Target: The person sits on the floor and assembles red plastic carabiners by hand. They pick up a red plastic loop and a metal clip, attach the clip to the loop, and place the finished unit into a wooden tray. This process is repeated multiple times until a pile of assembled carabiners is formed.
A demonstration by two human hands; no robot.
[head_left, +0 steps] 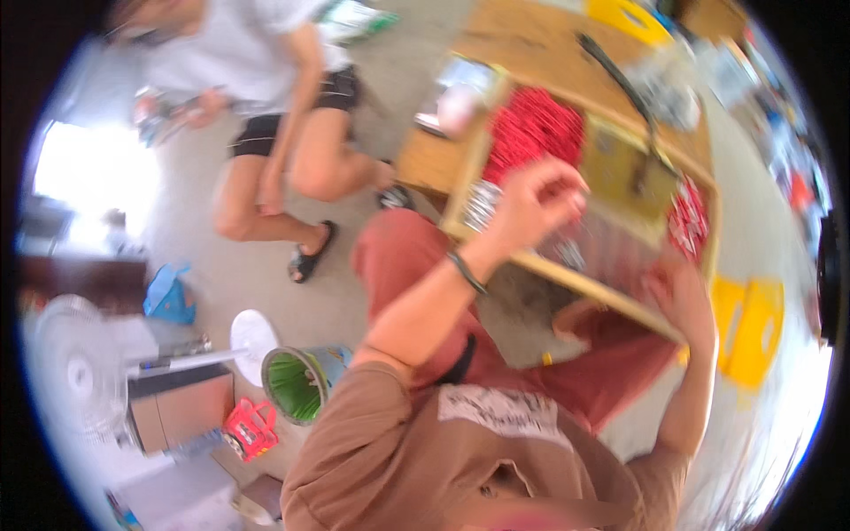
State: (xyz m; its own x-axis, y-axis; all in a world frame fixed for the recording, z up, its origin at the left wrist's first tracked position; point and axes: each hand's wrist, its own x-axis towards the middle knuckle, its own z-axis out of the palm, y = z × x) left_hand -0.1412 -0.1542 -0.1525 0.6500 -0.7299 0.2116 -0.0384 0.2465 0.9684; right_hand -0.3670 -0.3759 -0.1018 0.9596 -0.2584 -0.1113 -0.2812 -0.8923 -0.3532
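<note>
My left hand (542,202) hovers over the near part of a wooden tray (580,285). Its fingers curl in toward the thumb, and what they hold, if anything, cannot be made out. Just beyond it lies a heap of red string-like pieces (536,133). Small silvery pieces (481,205) sit at the tray's left side, and more shiny bits (569,254) lie near its middle. My right hand (675,288) is at the tray's near right, blurred by motion, its fingers unclear. Close to it are red-and-white pieces (687,217) in the right corner.
A dark long-handled tool (613,73) crosses the tray's far edge beside a clear plastic bag (666,88). Another person (292,133) sits at the far left. A green-lined bin (297,382), a white fan (78,376) and a yellow plastic stool (751,332) stand around.
</note>
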